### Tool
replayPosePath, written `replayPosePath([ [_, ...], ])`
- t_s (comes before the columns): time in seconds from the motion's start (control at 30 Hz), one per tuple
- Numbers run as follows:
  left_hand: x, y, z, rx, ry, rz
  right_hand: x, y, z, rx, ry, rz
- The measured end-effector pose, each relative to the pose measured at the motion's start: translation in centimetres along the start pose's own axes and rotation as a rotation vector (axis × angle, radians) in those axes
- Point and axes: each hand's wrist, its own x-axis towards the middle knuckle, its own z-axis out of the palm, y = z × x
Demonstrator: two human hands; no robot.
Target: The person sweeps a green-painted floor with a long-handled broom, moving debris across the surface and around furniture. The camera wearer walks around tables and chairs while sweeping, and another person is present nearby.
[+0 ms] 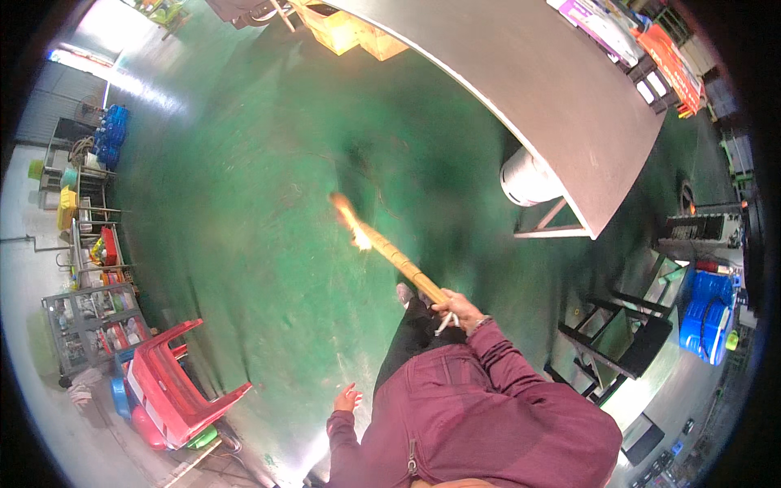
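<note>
My right hand (pixel 460 310) grips the near end of a long bamboo stick (pixel 399 262) that points up and left over the green floor. The far tip of the stick (pixel 346 213) is blurred and bright orange-yellow. My left hand (pixel 348 398) hangs free by my side with its fingers apart and nothing in it. I am standing in a maroon jacket and dark trousers, with one shoe (pixel 404 293) showing below the stick.
A large grey metal table (pixel 561 89) spans the upper right, with a white bucket (pixel 525 180) under it. A red plastic stool (pixel 175 390) lies tipped at lower left beside cluttered shelves (pixel 93 317). Dark metal frames (pixel 622 337) and a blue crate (pixel 708 313) stand at right.
</note>
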Motion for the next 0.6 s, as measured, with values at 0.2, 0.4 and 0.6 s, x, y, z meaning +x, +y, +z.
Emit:
replayPosePath([
  [0.2,3.9,3.4,-1.4,0.157,0.004,0.003,1.0,-9.1,-10.1,-0.173,0.212,-0.38],
  [0.4,0.6,6.5,1.8,0.007,0.228,0.027,12.8,-24.6,-23.5,-0.251,0.153,-0.457],
  [0.6,-2.8,10.8,9.3,0.076,0.363,-0.166,29.5,-40.3,-27.7,0.166,0.168,-0.209],
])
